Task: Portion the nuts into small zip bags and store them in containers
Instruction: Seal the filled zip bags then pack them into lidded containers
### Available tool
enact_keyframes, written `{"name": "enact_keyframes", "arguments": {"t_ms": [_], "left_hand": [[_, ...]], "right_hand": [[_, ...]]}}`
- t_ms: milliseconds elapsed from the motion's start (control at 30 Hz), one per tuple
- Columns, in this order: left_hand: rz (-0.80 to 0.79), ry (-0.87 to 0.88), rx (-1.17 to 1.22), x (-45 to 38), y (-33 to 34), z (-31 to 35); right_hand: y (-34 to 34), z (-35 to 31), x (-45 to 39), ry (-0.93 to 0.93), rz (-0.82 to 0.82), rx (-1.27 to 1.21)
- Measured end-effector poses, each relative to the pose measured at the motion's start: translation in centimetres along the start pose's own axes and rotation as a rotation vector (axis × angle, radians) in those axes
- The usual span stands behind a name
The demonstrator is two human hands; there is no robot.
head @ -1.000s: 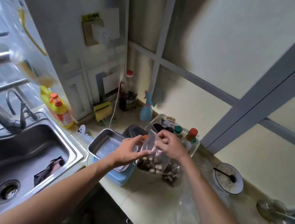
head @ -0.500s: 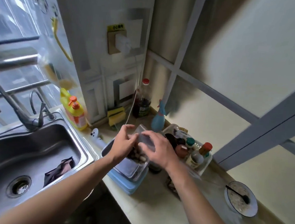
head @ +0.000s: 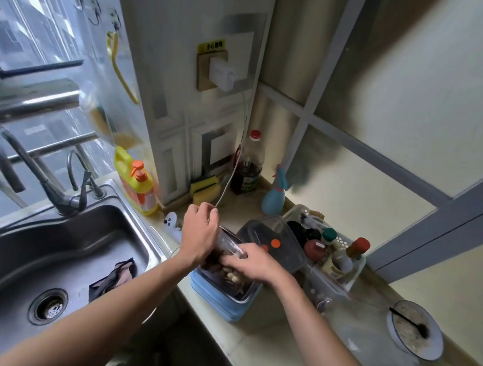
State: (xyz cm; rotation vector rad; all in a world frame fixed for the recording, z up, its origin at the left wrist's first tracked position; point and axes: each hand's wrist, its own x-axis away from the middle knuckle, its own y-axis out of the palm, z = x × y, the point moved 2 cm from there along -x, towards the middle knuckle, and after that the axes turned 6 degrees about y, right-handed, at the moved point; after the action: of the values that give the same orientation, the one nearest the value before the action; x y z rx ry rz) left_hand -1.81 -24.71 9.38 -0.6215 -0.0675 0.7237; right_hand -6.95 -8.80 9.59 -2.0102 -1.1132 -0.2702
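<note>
Both hands, left [head: 198,237] and right [head: 252,263], grip closed on zip bag [head: 229,244] of nuts (limp, slippery film): hold near seal, support underneath.

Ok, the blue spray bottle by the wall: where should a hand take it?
Grip the blue spray bottle round its narrow neck, coming from above on the counter side. It stands upright, its body widens downward, and the wall is close behind it.

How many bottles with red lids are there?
2. A big dark bottle stands in the corner by the wall, and a small bottle sits in the white basket. More may hide in there.
</note>
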Motion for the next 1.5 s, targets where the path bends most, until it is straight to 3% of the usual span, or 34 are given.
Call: {"name": "enact_keyframes", "arguments": {"t_ms": [233,367,433,500,567,700,767,833,1000,1333,1400,1500], "left_hand": [[-0.351,0.143,-0.344,0.0,0.1,-5.1],[-0.408,0.300,-0.438,0.3,0.5,-5.8],[-0.438,0.394,-0.463,0.3,0.9,-5.9],[-0.479,0.456,-0.470,0.3,1.3,-6.0],[-0.502,0.443,-0.434,0.5,1.5,-6.1],[-0.503,0.390,-0.355,0.9,1.5,-6.2],[-0.499,0.382,-0.339,0.9,1.5,-6.2],[-0.500,0.366,-0.327,0.9,1.6,-6.3],[-0.497,0.347,-0.306,0.9,1.7,-6.6],[-0.513,0.316,-0.299,0.7,1.6,-6.6],[-0.513,0.315,-0.286,0.6,1.7,-6.7],[-0.500,0.263,-0.162,0.3,1.5,-6.4]], "right_hand": [[2.6,0.1,-1.7,0.146,0.097,0.250],[3.2,-0.5,-2.2,0.119,0.220,0.406],[2.6,-1.0,-2.1,0.063,0.367,0.434],[1.6,-1.0,-1.8,-0.009,0.577,0.288],[0.4,0.0,-1.5,0.035,0.795,0.135],[-1.2,4.1,-0.9,0.442,1.118,-0.266],[-1.1,7.1,-1.0,0.737,1.056,-0.440],[-0.1,10.5,-1.7,0.888,0.897,-0.621],[2.4,18.4,-4.2,0.844,0.768,-0.977],[-1.2,13.2,-0.2,0.711,0.936,-1.150],[-1.9,12.1,0.4,0.699,0.942,-1.139],[-3.0,9.8,1.5,0.700,0.936,-0.920]]}}
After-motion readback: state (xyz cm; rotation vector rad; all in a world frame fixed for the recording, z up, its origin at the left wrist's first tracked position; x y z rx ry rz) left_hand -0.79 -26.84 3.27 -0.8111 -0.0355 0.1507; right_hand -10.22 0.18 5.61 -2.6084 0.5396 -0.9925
